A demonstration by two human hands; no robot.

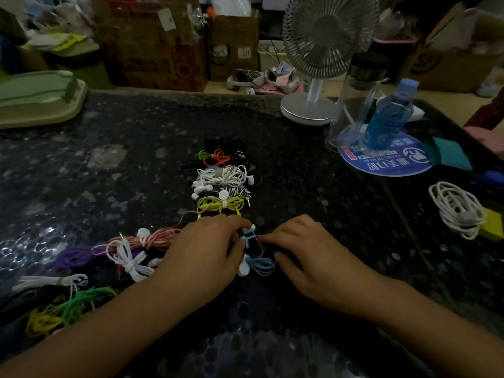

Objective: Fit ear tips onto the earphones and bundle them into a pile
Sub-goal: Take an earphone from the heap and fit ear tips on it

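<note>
Near the table's (109,159) front edge, both hands, left (210,249) and right (305,252), pinch the blue earphone (255,257), light, limp, tangle-prone, best held at its bud.

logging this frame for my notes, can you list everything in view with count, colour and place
light blue earphones: one, between the two hands, near centre
bundled earphones row: several, black, orange, white, striped, yellow, table centre
loose earphone bundles: several, pink, white, purple, green, yellow, lower left
white cable coil: one, right edge
desk fan: one, white, back right of centre
clear bottle: one, dark lid, right of the fan
blue bottle: one, on the round blue mat
teal pouch: one, right of the mat
green tray: one, far left
cardboard boxes: several, brown, behind the table
table: one, dark speckled
left hand: pinching the blue earphones
right hand: fingertips at the blue cord
</note>
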